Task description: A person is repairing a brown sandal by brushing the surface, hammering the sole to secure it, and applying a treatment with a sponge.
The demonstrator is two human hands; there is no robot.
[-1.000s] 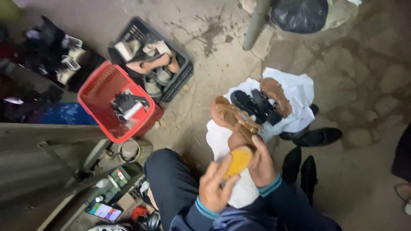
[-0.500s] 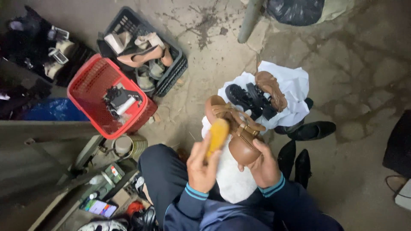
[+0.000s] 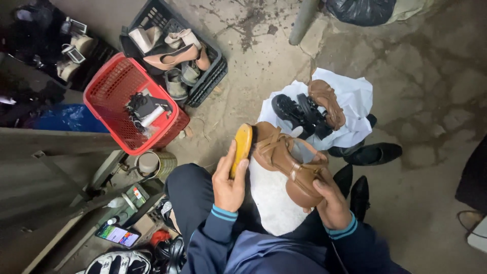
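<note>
- Head view: our left hand (image 3: 229, 183) grips a yellow-backed brush (image 3: 242, 147) against the toe of a tan strappy sandal (image 3: 284, 157).
- Our right hand (image 3: 328, 199) clasps the sandal's heel above a white cloth (image 3: 271, 200) on our lap.

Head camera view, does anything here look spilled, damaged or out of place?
Nothing looks damaged or spilled. The left hand holds a yellow brush against the tan sandal gripped by the right hand. Shoes lie jumbled in the black crate, and a phone lies on the floor.
</note>
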